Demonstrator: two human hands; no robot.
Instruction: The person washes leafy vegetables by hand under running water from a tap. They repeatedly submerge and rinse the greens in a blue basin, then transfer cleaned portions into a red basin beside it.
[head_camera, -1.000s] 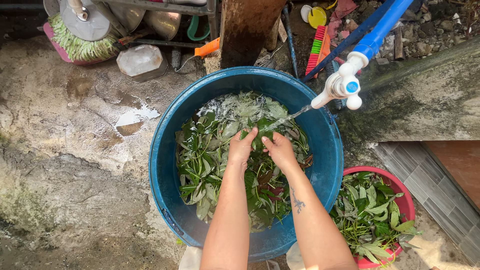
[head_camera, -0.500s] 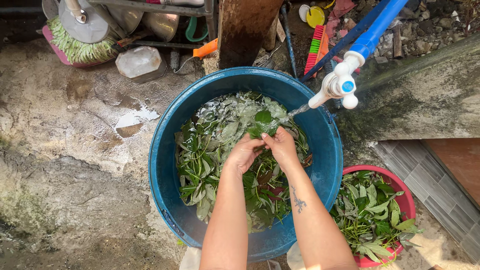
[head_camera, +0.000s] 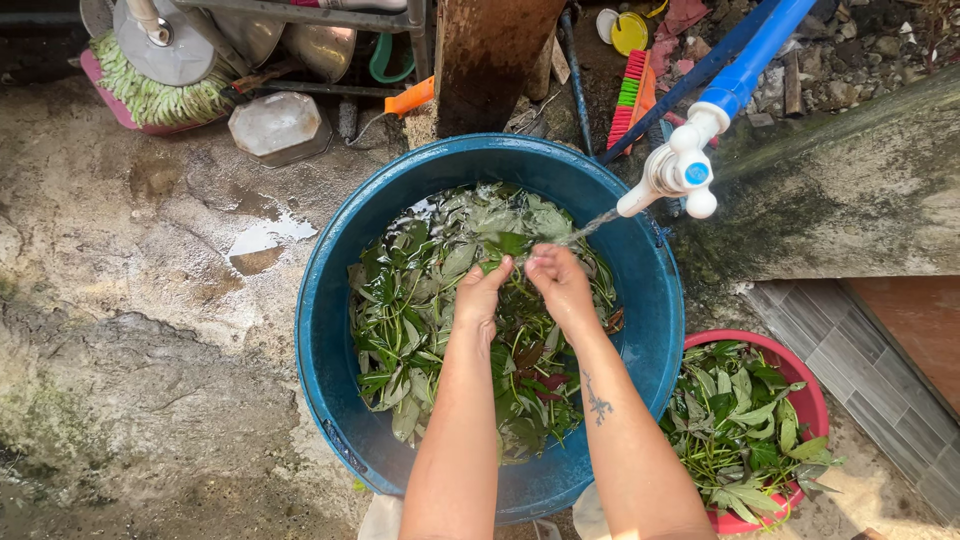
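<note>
A big blue basin (head_camera: 330, 330) stands on the concrete ground, full of water and green leaves (head_camera: 410, 310). My left hand (head_camera: 482, 295) and my right hand (head_camera: 560, 282) meet over the middle of the basin, fingers curled around a green leaf (head_camera: 512, 243) held between them. A thin stream of water from the white tap (head_camera: 672, 172) on a blue pipe (head_camera: 755, 55) falls onto my right hand and the leaf. Both forearms reach in from the bottom edge.
A red bowl (head_camera: 810, 400) heaped with more green leaves sits at the lower right. Behind the basin lie a metal lid (head_camera: 275, 125), pots, a green brush (head_camera: 150, 95), an orange handle (head_camera: 410, 97) and a wooden post (head_camera: 490, 60). A concrete ledge (head_camera: 860, 190) runs along the right.
Both hands rose from the leaves in the water and came together under the tap stream, closing on a leaf.
</note>
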